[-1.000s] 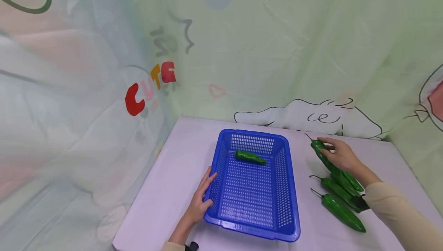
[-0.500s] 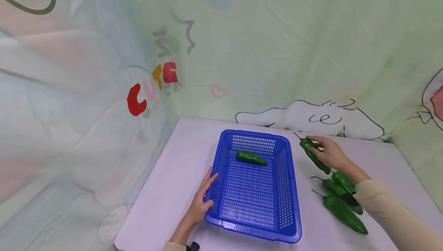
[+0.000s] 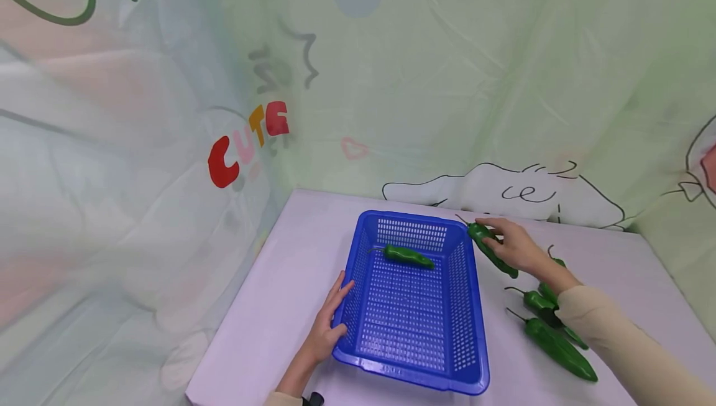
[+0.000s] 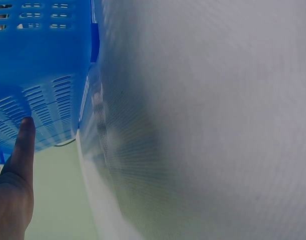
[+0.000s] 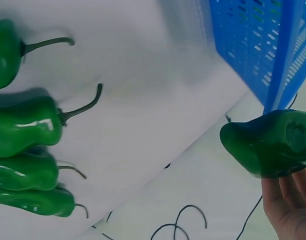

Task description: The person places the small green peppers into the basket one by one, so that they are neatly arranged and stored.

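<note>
A green chili pepper (image 3: 494, 258) hangs in the grip of my right hand (image 3: 519, 248), its stem pointing to the back left. Hand and pepper are just outside the right rim of the blue plastic basket (image 3: 404, 319). The right wrist view shows that pepper (image 5: 268, 142) end-on, with fingers (image 5: 282, 200) beneath it. Another green pepper (image 3: 408, 256) lies inside the basket near its far end. My left hand (image 3: 321, 331) rests against the basket's left side with fingers fairly straight. In the left wrist view one finger (image 4: 23, 152) touches the perforated outer wall.
Several more green peppers lie right of the basket, the nearest pepper (image 3: 561, 350) in front; my right forearm (image 3: 621, 337) partly covers the others. The pale table (image 3: 268, 288) ends at a printed curtain (image 3: 425, 114) behind and at the left.
My right hand has lifted the pepper off the group and carried it left toward the basket's rim. The left hand and the basket hold their place.
</note>
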Demonstrator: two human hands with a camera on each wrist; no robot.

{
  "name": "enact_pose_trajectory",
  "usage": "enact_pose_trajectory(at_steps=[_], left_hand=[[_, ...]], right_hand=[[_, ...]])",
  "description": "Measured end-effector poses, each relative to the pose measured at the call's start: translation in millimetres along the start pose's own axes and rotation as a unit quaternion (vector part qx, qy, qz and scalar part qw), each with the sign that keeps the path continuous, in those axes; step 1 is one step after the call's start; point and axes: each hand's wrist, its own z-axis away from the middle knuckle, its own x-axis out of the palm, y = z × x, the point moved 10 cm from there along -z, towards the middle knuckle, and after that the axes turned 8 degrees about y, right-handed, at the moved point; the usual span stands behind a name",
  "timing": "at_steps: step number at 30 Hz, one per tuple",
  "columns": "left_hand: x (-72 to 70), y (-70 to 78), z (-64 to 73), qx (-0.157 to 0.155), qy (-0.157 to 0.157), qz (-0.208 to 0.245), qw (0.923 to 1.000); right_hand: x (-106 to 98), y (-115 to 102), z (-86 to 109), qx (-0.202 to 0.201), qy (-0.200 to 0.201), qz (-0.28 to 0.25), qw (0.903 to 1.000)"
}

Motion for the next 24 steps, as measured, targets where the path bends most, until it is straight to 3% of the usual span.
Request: enact_pose_trajectory(at_steps=[17, 24], left_hand=[[-1.6, 3.5, 0.2, 0.006, 0.004, -0.004, 1.0000], [-1.0, -0.9, 0.2, -0.004, -0.001, -0.006, 1.0000]], right_hand=[[29, -37, -19.5, -0.078, -0.006, -0.024, 0.9966], [44, -48, -24.4, -0.083, -0.015, -0.031, 0.9960]])
